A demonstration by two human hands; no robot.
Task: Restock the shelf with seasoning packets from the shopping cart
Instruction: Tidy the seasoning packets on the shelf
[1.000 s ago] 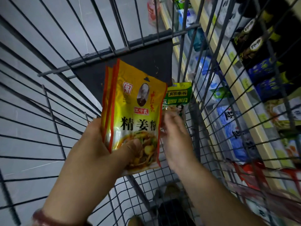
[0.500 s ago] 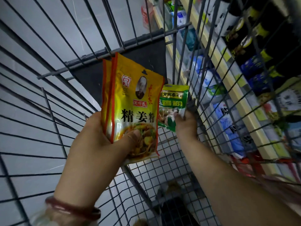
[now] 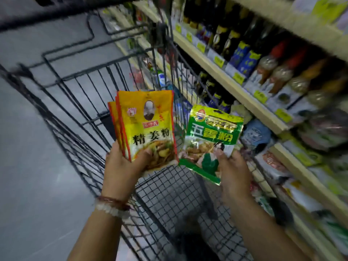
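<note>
Packets held above cart (image 3: 79, 102).
My left hand (image 3: 122, 166) grips yellow packets (image 3: 146, 127); right hand (image 3: 233, 172) pinches green packet (image 3: 211, 140) just beside them, edges apart. Shelf (image 3: 243, 95) right of my right hand.

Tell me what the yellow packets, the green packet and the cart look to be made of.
Yellow packets: glossy printed plastic film, judging by the sheen and flat sealed edges.
Green packet: likely plastic film too, with a shiny foil-like rim and a clear lower window.
Cart: dark coated metal wire, seen in its thin rigid grid; the coating type is unclear.
</note>
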